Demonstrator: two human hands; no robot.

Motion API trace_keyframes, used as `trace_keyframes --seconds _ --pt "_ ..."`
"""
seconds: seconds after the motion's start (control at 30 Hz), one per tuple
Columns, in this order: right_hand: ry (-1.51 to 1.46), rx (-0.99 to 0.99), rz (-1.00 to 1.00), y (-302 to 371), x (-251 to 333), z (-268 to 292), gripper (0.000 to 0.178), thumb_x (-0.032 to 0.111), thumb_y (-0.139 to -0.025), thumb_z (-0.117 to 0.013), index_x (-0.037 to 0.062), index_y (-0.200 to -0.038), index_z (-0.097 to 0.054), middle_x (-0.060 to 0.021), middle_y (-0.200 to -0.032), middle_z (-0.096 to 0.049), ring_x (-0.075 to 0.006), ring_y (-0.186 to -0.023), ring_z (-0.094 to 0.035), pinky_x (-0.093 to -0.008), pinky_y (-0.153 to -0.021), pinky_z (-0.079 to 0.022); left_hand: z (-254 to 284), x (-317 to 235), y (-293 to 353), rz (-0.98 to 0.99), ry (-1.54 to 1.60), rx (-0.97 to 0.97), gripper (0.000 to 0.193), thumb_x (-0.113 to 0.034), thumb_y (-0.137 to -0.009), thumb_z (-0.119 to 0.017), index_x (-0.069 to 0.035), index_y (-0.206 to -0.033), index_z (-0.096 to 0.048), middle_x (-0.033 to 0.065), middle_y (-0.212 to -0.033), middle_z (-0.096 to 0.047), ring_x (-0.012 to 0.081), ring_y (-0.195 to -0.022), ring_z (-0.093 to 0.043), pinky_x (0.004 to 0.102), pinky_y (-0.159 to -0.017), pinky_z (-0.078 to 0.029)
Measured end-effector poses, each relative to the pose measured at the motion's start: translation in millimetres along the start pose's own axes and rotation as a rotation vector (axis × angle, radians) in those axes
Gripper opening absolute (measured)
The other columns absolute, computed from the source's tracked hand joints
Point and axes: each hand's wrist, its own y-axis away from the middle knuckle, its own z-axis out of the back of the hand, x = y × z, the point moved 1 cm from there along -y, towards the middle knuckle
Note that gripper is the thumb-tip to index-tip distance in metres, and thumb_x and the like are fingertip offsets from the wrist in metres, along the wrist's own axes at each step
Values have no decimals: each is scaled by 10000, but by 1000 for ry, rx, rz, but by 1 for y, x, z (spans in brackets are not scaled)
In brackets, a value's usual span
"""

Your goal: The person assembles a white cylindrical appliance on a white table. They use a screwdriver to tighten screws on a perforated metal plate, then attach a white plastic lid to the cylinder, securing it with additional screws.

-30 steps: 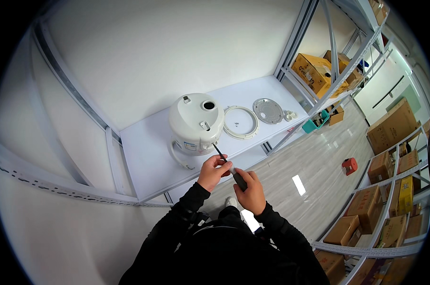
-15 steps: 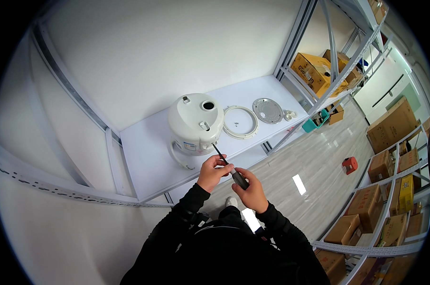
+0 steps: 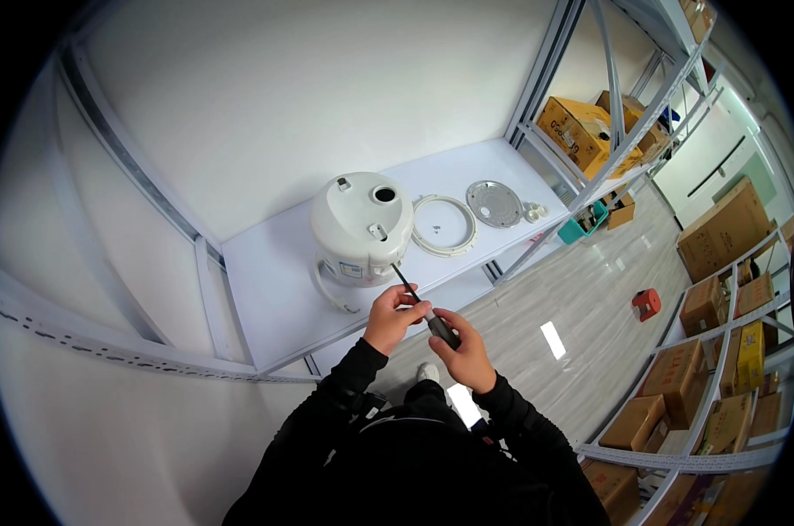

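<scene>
A screwdriver with a dark handle is held in both hands. Around its shaft close the fingers of my left hand, pinching it near the handle. My right hand grips the handle from the right. The blade slants up and left, its tip at the lower right edge of a white rounded appliance body. Whether the tip sits in a screw cannot be made out. The body has a round dark opening on top, a label on its side, and a curved white handle at its lower left.
On the white shelf board, right of the body, lie a white ring with several small screws inside it, a round metal plate and small white parts. A red object sits on the floor; racks with cardboard boxes stand right.
Almost nothing differs. Both hands and the screwdriver hold nearly the same place, its tip still at the appliance body.
</scene>
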Motion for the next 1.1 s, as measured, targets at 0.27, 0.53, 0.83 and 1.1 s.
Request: trace_keyframes --seconds 0.27,0.53,0.83,1.1 --pt "-763 120 -300 -2 0 11 570 -29 -928 -602 52 -1482 -496 -88 -1139 -650 -139 -787 -600 -286 -681 -508 1 7 0 -7 194 46 548 -26 -979 -657 54 -1471 -431 110 -1138 -652 188 -1050 -675 351 -922 -604" --pt "-189 107 -92 1 -7 4 508 84 -942 -675 50 -1429 -533 -118 -1137 -645 -175 -771 -621 -304 -689 -508 -3 1 1 54 -5 -55 442 -101 -961 -711 41 -1345 -546 100 -1114 -668 138 -949 -665 287 -789 -581" --pt "-304 96 -134 3 -16 1 553 143 -959 -704 53 -1458 -483 -78 -1047 -628 -131 -751 -605 -283 -680 -508 1 13 0 5 56 10 318 -145 -989 -695 49 -1223 -604 83 -1039 -692 134 -884 -679 304 -771 -604" --pt "-348 110 -172 -3 -21 2 442 134 -993 -660 38 -1406 -538 -48 -942 -650 -109 -702 -588 -268 -643 -486 -2 1 -2 117 230 -81 308 -226 -1055 -571 -15 -1279 -573 145 -1134 -704 231 -954 -712 364 -843 -607"
